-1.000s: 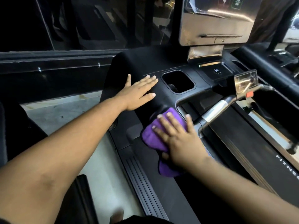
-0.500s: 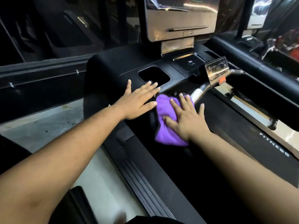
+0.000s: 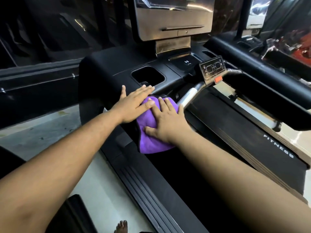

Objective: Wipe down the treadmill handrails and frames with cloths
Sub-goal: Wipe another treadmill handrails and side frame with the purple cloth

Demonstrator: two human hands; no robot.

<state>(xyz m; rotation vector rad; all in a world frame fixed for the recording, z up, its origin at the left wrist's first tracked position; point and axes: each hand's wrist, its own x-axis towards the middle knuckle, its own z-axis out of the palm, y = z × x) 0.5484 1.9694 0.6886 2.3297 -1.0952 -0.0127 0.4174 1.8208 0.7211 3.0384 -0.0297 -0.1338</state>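
A purple cloth (image 3: 149,132) lies against the black treadmill frame (image 3: 104,71), just below the console's cup recess (image 3: 148,75). My right hand (image 3: 166,121) presses flat on the cloth with fingers spread. My left hand (image 3: 134,105) rests flat on the frame beside it, its fingertips overlapping the cloth's upper left edge. A silver handrail bar (image 3: 187,96) runs up and right from the cloth to a small control panel (image 3: 212,68) with an orange tab. The right black handrail (image 3: 252,64) crosses the upper right.
The console screen housing (image 3: 173,17) stands above the frame. The black running belt (image 3: 249,142), marked FITNESS, lies to the right. A ribbed side rail (image 3: 144,182) runs down toward me. Pale floor (image 3: 42,137) is at left, and a bare foot (image 3: 122,227) shows at the bottom.
My right hand has slid the purple cloth up the frame toward the console and closer to my left hand, which now touches the cloth. The view has shifted left.
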